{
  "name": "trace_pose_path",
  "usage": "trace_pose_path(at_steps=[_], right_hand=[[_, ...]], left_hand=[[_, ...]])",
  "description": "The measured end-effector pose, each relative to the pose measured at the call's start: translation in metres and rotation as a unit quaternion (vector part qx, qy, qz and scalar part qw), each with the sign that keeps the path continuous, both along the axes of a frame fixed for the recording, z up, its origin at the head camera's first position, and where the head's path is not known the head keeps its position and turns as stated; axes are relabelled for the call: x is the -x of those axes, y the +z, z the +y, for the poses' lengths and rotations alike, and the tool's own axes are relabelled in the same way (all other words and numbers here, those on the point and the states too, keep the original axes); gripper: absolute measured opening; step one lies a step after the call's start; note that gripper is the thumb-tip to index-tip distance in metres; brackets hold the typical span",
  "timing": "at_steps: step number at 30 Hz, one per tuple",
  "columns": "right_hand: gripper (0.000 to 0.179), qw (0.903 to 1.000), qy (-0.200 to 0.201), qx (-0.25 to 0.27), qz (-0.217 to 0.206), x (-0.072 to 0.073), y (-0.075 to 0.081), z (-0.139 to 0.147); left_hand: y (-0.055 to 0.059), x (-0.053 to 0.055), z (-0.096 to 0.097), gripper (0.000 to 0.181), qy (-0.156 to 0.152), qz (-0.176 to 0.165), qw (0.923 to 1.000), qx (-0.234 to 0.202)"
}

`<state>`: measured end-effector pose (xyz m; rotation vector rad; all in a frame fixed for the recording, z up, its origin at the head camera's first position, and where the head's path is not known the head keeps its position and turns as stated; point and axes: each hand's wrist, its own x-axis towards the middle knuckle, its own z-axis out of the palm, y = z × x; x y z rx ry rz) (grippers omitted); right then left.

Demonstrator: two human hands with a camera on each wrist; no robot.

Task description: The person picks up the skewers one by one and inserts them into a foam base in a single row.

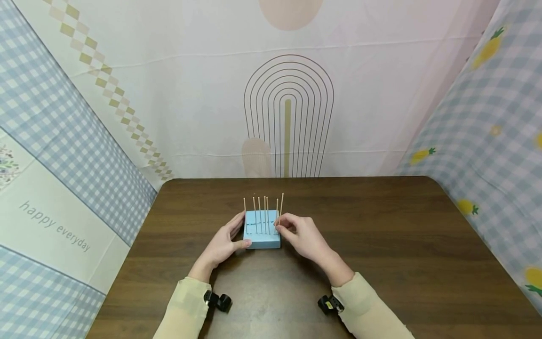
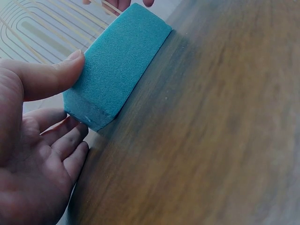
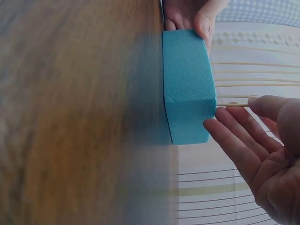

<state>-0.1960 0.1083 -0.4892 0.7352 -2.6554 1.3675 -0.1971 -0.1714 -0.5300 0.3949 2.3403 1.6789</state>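
Note:
A light blue foam block [image 1: 262, 242] lies on the table, with several thin wooden sticks [image 1: 255, 209] standing upright in its top. My left hand [image 1: 222, 242] holds the block at its left end, thumb on the front edge and fingers along the side. At the right end, my right hand [image 1: 305, 235] pinches one wooden stick [image 1: 282, 202] between thumb and fingers. In the right wrist view, this stick [image 3: 232, 105] meets the block's near top corner, its other fingers spread beside the block. How deep its lower end sits cannot be seen.
The brown wooden table [image 1: 402, 249] extends around the block on all sides. Behind it hangs a pale printed cloth [image 1: 203, 108], with blue checked cloths [image 1: 487, 155] at the sides. Small black cameras [image 1: 330, 304] are strapped to both wrists.

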Motion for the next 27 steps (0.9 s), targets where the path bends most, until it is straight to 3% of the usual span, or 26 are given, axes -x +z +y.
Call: trace_pose_path(at_steps=[16, 27], right_hand=[[0.006, 0.9997, -0.018, 0.005, -0.017, -0.0011, -0.0022, -0.0011], [0.007, 0.9975, -0.023, 0.023, -0.063, -0.0049, 0.0010, -0.0021]], left_hand=[[-0.0001, 0.0014, 0.0000, 0.092, -0.007, 0.006, 0.9999, -0.007], [-0.0005, 0.0002, -0.0003, 0.092, -0.002, 0.001, 1.0000, -0.004]])
